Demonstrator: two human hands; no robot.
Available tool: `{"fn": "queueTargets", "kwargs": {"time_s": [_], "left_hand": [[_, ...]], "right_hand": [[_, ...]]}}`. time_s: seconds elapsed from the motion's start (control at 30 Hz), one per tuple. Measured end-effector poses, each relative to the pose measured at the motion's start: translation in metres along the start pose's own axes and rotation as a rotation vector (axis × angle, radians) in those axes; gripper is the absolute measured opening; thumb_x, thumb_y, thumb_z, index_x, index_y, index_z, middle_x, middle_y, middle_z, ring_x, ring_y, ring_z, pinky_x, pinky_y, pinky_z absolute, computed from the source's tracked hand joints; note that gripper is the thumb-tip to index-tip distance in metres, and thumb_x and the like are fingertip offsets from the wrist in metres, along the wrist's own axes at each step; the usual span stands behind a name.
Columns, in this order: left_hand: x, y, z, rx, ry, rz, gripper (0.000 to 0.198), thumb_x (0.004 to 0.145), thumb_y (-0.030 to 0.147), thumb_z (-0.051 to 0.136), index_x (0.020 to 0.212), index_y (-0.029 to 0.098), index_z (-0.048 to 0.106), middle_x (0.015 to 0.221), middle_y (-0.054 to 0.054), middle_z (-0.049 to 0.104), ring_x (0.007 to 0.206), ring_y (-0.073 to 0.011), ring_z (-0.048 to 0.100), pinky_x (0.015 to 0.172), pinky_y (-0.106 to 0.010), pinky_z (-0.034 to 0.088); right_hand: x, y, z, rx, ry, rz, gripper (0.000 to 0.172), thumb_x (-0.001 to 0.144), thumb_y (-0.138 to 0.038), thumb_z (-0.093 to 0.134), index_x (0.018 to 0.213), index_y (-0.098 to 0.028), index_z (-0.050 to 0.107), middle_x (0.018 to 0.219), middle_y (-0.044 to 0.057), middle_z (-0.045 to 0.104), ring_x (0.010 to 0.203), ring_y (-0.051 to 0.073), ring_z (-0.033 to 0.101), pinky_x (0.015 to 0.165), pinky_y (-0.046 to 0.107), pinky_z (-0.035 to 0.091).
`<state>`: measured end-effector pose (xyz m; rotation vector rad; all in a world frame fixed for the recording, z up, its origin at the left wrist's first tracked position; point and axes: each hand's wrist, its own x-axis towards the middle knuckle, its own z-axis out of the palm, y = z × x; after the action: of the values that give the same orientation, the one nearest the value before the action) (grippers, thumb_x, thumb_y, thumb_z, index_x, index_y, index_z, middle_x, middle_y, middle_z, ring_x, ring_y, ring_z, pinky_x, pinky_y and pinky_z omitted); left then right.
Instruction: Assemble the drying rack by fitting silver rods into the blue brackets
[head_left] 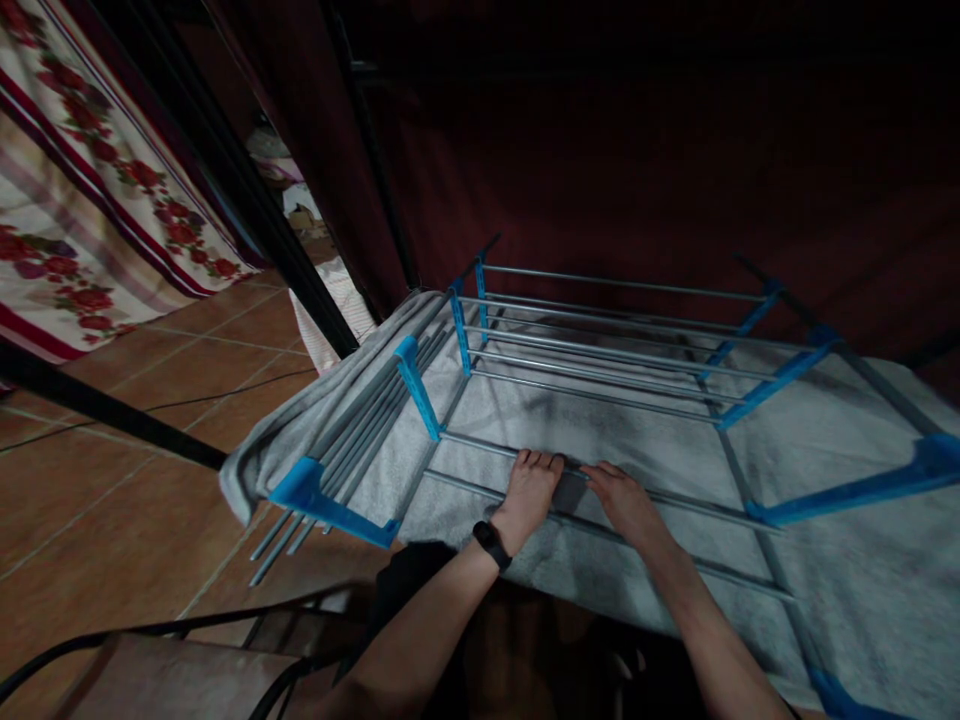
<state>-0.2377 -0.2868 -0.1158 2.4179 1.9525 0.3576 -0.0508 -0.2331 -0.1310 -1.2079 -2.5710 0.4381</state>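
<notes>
A rack of grey metal rods [600, 350] with blue plastic connectors [418, 385] lies on a grey towel [840, 560] on the floor. My left hand [529, 490], with a black band on the wrist, curls its fingers over one of the front rods [480, 445]. My right hand [622, 500] rests beside it, fingers bent down onto the same rod. Both hands sit near the rack's front middle, close together.
A bundle of loose grey rods [352, 440] lies at the towel's left edge with a blue end piece [322, 500]. Brown floor tiles [150, 420] spread to the left. A floral cloth [82, 200] hangs at far left behind black bars [247, 190]. Dark red fabric fills the back.
</notes>
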Motion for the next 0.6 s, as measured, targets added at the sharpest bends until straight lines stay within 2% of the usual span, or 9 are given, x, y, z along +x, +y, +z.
{"fn": "queueTargets", "kwargs": {"time_s": [0.2,0.33,0.6], "left_hand": [[-0.0011,0.0003,-0.0019,0.001,-0.008,0.003,0.029,0.093,0.013,0.038,0.113,0.018,0.059,0.101,-0.008,0.065,0.094,-0.0209,0.057,0.088,-0.036,0.039],[0.0001,-0.0014,-0.002,-0.005,0.01,0.004,0.031,0.094,0.013,0.038,0.116,0.019,0.058,0.101,-0.007,0.065,0.096,-0.0208,0.057,0.09,-0.037,0.039],[0.0003,-0.0015,-0.0006,-0.018,-0.028,-0.02,0.031,0.093,0.012,0.037,0.115,0.02,0.059,0.103,-0.008,0.065,0.098,-0.0209,0.057,0.091,-0.037,0.039]], "right_hand": [[-0.0007,0.0005,-0.0008,-0.005,-0.007,-0.002,0.033,0.094,-0.019,0.042,0.117,-0.025,0.065,0.106,0.006,0.068,0.093,0.019,0.066,0.083,0.03,0.051],[-0.0009,-0.0009,-0.0021,0.011,0.0,0.01,0.032,0.095,-0.019,0.042,0.117,-0.023,0.065,0.107,0.007,0.068,0.094,0.019,0.066,0.083,0.031,0.051],[0.0002,-0.0019,-0.0023,-0.028,-0.009,0.015,0.033,0.095,-0.019,0.042,0.118,-0.024,0.065,0.11,0.007,0.067,0.094,0.019,0.066,0.083,0.031,0.051]]}}
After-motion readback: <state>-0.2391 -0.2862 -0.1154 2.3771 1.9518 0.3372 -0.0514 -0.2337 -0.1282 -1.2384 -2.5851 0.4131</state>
